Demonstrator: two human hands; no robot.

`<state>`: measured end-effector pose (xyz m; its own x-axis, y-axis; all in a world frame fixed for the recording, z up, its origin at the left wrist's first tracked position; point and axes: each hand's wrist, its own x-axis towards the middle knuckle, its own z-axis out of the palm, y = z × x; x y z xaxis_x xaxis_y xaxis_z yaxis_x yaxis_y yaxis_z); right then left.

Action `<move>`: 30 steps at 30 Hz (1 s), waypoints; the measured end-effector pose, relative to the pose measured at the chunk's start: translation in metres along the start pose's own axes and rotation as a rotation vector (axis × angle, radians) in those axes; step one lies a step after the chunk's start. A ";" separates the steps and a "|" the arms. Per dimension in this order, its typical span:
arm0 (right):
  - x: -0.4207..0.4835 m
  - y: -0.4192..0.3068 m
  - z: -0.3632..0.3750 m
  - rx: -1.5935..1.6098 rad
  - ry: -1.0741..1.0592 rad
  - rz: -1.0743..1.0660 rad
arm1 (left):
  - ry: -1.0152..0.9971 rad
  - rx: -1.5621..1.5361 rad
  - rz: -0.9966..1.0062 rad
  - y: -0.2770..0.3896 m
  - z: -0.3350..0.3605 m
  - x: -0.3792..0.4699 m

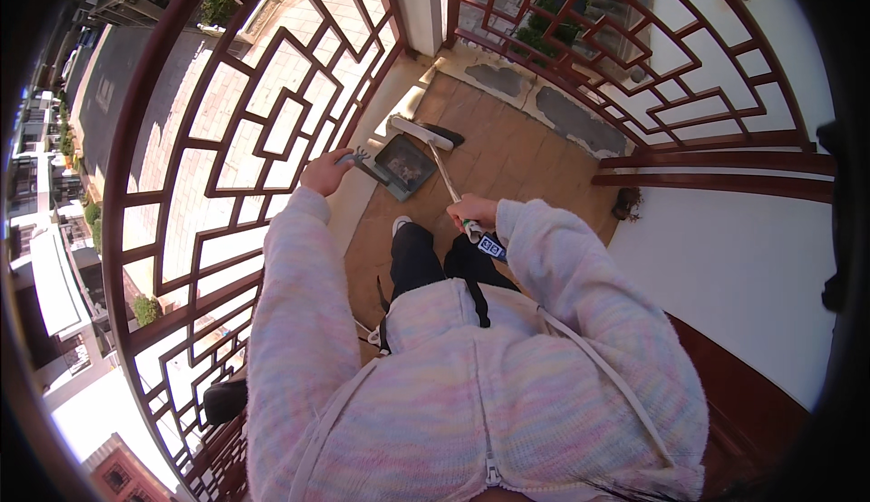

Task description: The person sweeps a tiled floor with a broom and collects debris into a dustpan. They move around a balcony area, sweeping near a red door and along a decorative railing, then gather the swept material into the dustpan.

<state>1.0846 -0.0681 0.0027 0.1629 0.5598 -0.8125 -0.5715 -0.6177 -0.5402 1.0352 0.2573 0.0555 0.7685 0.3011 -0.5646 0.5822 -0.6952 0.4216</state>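
Note:
My left hand (326, 172) is closed around the upper end of the handle of a grey-green long-handled dustpan (406, 167), whose tray holds some debris. Beyond the dustpan lies a broom head (423, 132), white with dark bristles, close to the tray's far edge. Its pole (446, 174) runs back to my right hand (474, 212), which grips it near the end. A tag with printed codes (491, 247) hangs beside my right hand.
Dark red lattice railings (275, 125) rise at the left and at the far right. A pale post (421, 6) stands in the far corner. A white wall (720, 264) bounds the tiled floor (516, 169) on the right, with a small dark plant-like clump (626, 203) at its foot.

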 end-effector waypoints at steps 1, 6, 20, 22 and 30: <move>-0.011 -0.005 -0.007 -0.063 -0.036 -0.024 | 0.032 0.017 0.057 -0.002 -0.001 0.002; -0.106 -0.014 -0.041 0.439 0.022 0.064 | 0.083 0.081 0.097 -0.004 -0.005 -0.004; 0.058 0.006 0.097 -0.060 0.265 0.033 | -0.013 -0.102 0.247 -0.017 -0.015 0.013; 0.033 0.013 0.102 0.184 0.195 -0.026 | -0.083 -0.178 0.235 -0.019 -0.015 0.017; -0.125 -0.001 0.120 0.645 0.292 -0.049 | -0.051 -0.199 0.328 -0.072 -0.001 -0.022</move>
<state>0.9683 -0.0710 0.1311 0.3578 0.3517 -0.8650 -0.9058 -0.0946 -0.4131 0.9765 0.3011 0.0384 0.9112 0.0472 -0.4091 0.3514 -0.6073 0.7125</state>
